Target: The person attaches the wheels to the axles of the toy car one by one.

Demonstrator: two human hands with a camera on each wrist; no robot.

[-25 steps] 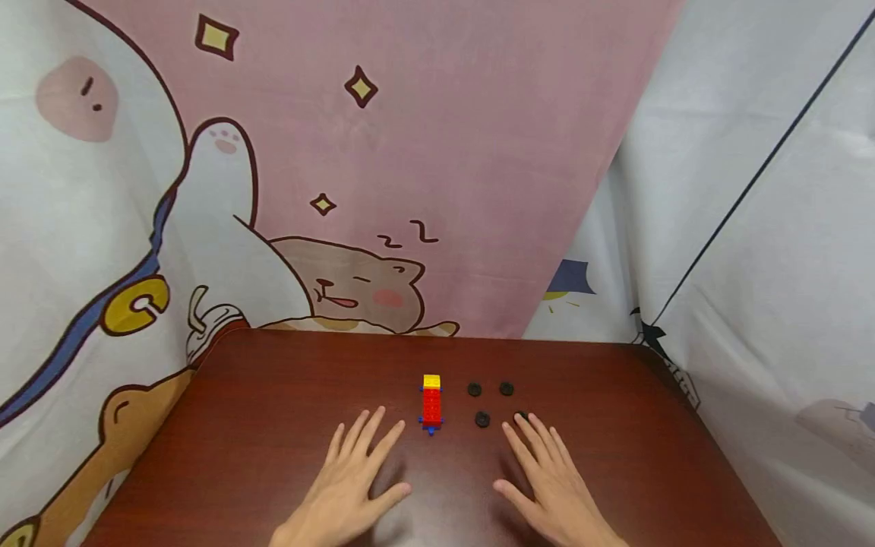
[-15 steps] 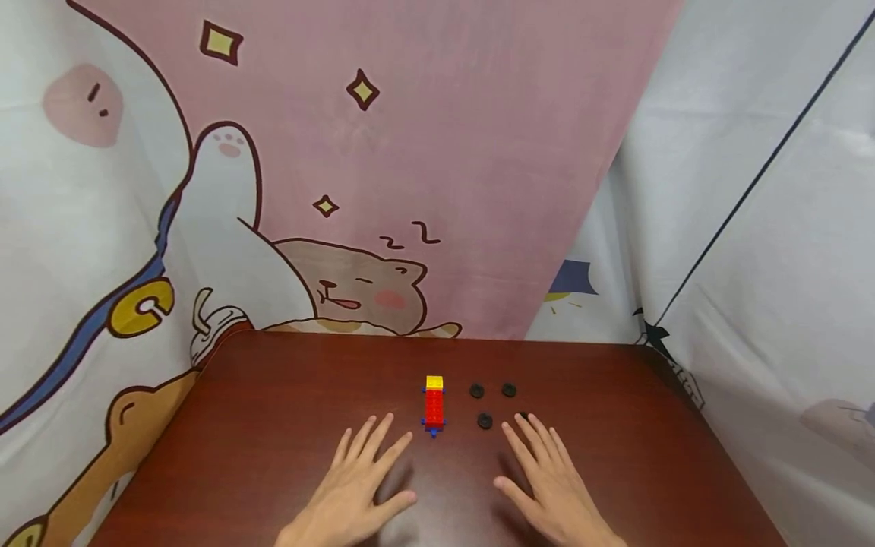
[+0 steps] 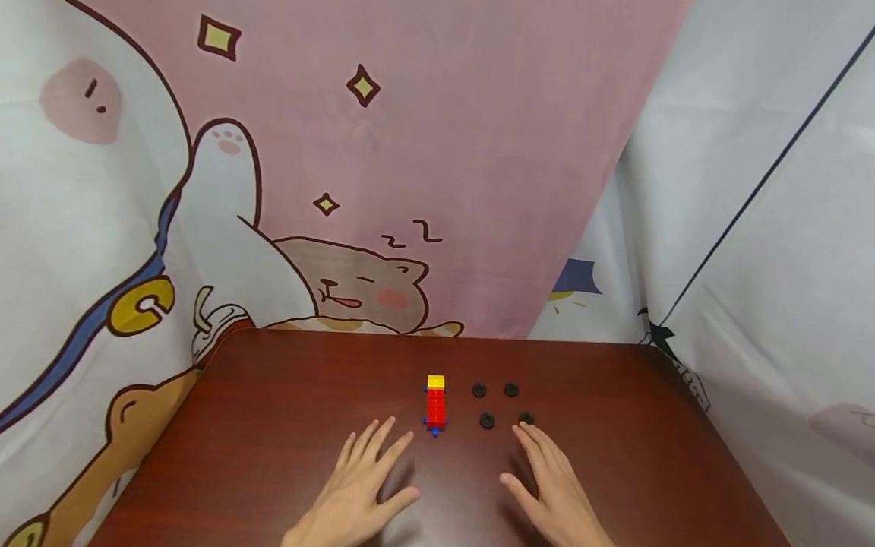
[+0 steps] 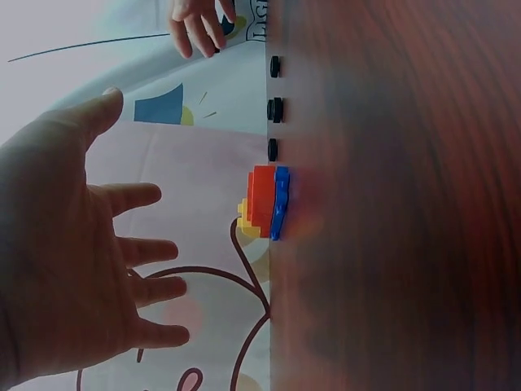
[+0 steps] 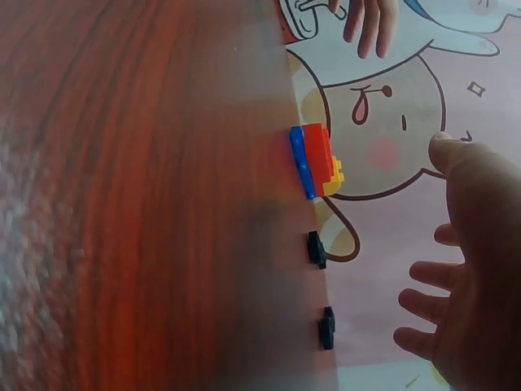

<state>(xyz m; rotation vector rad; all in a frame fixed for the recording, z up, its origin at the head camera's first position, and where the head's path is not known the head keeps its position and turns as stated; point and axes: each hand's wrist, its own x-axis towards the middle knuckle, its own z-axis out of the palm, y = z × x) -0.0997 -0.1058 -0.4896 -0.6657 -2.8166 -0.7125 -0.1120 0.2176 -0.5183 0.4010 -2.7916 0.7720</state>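
Observation:
A toy car body of building bricks (image 3: 435, 403), red with a yellow block at its far end and blue parts underneath, sits on the brown table (image 3: 287, 395). Several small black wheels (image 3: 487, 420) lie to its right. My left hand (image 3: 358, 482) is spread palm down, nearer to me and left of the car body, holding nothing. On the other side, my right hand (image 3: 554, 482) holds nothing either. Its fingertips reach just short of the nearest right wheel (image 3: 525, 418). In the left wrist view the blue base (image 4: 280, 204) rests on the tabletop.
Behind the table's far edge hangs a pink and white cloth (image 3: 478, 190) printed with cartoon animals. White fabric (image 3: 766, 251) with a dark line closes off the right side.
My right hand has shifted slightly right, its fingers drawn closer together, and the nearest right wheel shows more. The left hand stays spread, barely moved. Car body and wheels stay in place.

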